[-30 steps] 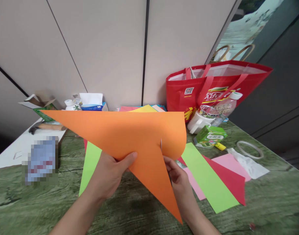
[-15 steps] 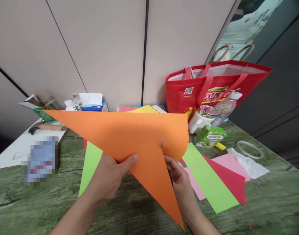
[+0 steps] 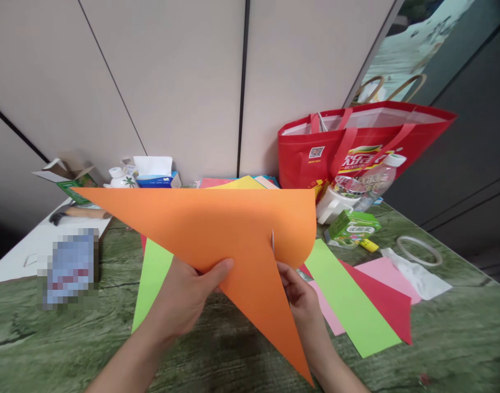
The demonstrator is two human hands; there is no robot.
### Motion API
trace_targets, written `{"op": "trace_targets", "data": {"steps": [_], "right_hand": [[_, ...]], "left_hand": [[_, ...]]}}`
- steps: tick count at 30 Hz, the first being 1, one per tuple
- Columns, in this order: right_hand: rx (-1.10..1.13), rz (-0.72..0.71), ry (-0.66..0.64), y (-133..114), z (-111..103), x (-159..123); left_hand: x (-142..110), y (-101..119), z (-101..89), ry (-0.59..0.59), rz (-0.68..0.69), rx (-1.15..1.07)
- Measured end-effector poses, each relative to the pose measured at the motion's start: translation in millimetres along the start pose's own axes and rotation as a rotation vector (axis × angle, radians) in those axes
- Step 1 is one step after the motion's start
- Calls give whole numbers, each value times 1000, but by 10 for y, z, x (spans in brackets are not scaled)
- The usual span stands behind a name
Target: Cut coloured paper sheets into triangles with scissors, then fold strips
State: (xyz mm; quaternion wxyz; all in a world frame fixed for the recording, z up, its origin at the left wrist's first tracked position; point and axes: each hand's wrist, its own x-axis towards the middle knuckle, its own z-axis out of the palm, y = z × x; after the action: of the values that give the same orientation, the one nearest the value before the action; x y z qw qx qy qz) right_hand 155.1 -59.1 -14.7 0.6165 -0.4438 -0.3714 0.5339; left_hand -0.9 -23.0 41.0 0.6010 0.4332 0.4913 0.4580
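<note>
A large sheet of orange paper (image 3: 217, 224) is held up in front of me, with a long point to the left and another hanging down. My left hand (image 3: 192, 289) pinches its lower left edge, thumb on the near face and the fingers behind. At the slit on the right, a thin metal blade of scissors (image 3: 273, 240) shows against the paper. Curled below that blade, my right hand (image 3: 301, 295) grips the scissors, whose handles are mostly hidden behind the hanging orange strip. To the right of the slit the paper curves round.
Green paper strips (image 3: 352, 300), red paper (image 3: 381, 295) and pink paper (image 3: 389, 273) lie on the right. Behind them stand a green drink box (image 3: 352, 228), a white mug (image 3: 334, 204) and a red bag (image 3: 307, 142). A hammer (image 3: 82, 213) lies at left.
The orange paper has shifted very slightly, its hanging point a little to the right. Both hands keep their holds, and the blade stays at the slit.
</note>
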Motion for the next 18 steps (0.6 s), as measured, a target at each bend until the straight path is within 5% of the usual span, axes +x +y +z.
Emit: {"op": "trace_targets", "data": {"steps": [18], "right_hand": [[16,-34,29,115,-26,3]], "left_hand": [[-5,1,10,4,23,6]]}}
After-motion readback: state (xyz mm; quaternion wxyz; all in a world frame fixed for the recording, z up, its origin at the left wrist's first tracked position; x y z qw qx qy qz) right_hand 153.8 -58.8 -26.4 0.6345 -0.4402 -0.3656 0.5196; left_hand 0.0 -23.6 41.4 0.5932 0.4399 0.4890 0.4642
